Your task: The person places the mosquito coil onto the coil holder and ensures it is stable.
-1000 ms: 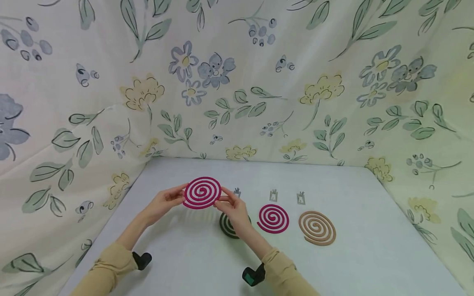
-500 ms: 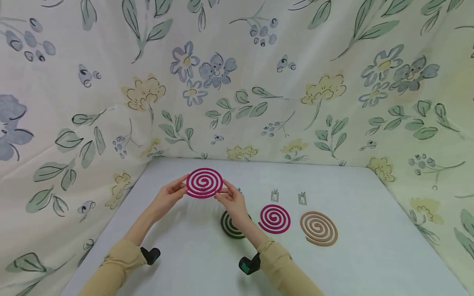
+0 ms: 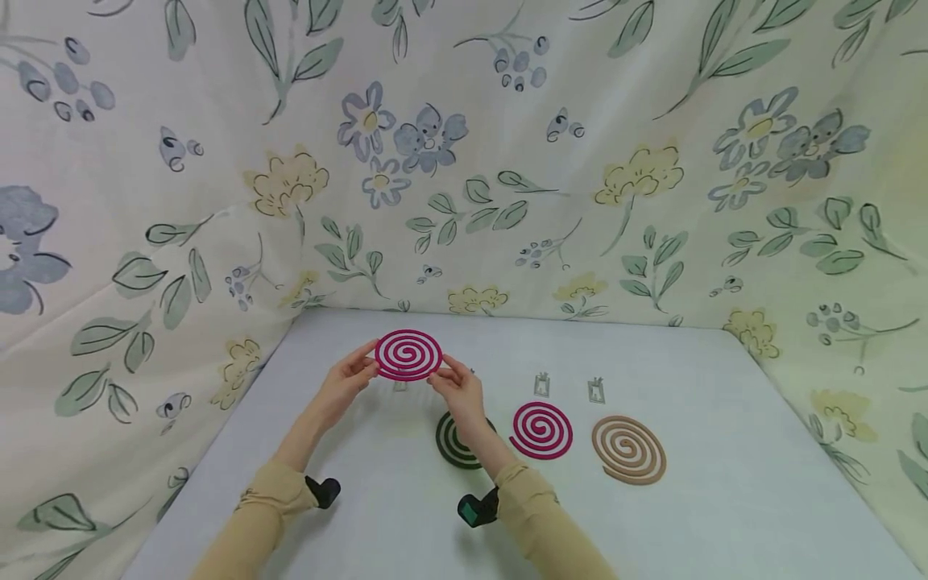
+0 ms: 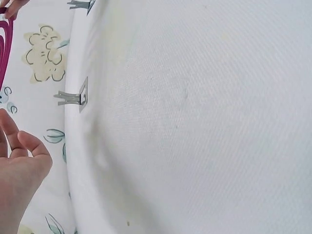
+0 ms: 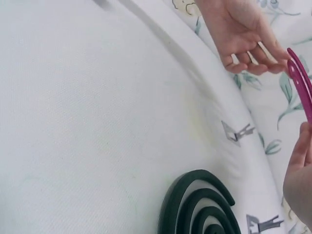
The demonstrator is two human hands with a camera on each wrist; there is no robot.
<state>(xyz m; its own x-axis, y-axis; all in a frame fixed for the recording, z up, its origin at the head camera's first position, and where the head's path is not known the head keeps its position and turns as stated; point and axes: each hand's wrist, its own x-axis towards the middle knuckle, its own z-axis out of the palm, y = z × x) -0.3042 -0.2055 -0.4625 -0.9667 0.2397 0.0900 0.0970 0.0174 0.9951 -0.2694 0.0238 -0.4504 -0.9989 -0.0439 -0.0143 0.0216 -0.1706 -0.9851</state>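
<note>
A magenta mosquito coil (image 3: pixel 408 353) is held flat above the far left part of the table, between both hands. My left hand (image 3: pixel 341 392) pinches its left edge, and my right hand (image 3: pixel 464 400) pinches its right edge. In the right wrist view the coil (image 5: pixel 303 90) appears edge-on, clear of the table. Partly behind my right forearm lies a dark green coil (image 3: pixel 445 443). Further right rest a second magenta coil (image 3: pixel 541 431) and a tan coil (image 3: pixel 629 449).
Small metal coil stands line the back of the white table (image 3: pixel 732 451): one stand (image 3: pixel 541 385) behind the second magenta coil, another stand (image 3: pixel 596 391) to its right, and one (image 3: pixel 399 386) below the held coil. A floral cloth (image 3: pixel 464 161) hangs behind.
Both hands have lifted the magenta coil up and away in the view, and a little to the right. It now appears flatter. A metal stand has come into sight beneath it.
</note>
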